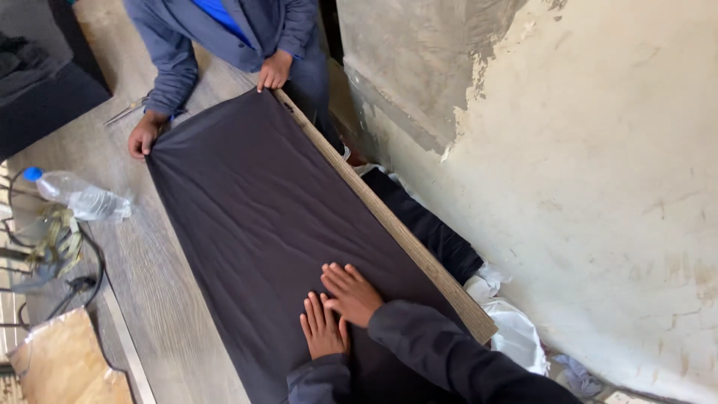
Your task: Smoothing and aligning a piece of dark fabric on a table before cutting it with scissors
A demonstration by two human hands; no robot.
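Note:
A long dark grey cloth (254, 209) lies spread along a wooden table (149, 277). My left hand (323, 328) rests flat on the cloth near its close end, fingers together and stretched out. My right hand (350, 292) lies flat beside it, partly over the left fingertips. Both hands press on the fabric and grip nothing. At the far end another person in a blue-grey jacket holds the cloth's two corners, one hand (143, 135) at the left corner and the other hand (274, 70) at the right corner.
A clear plastic bottle with a blue cap (78, 197) lies on the table's left side. Scissors (131, 108) lie near the far person's arm. Cables and a tool sit at the left edge (52, 254). More dark cloth (434, 232) and white bags (516, 329) lie between table and peeling wall.

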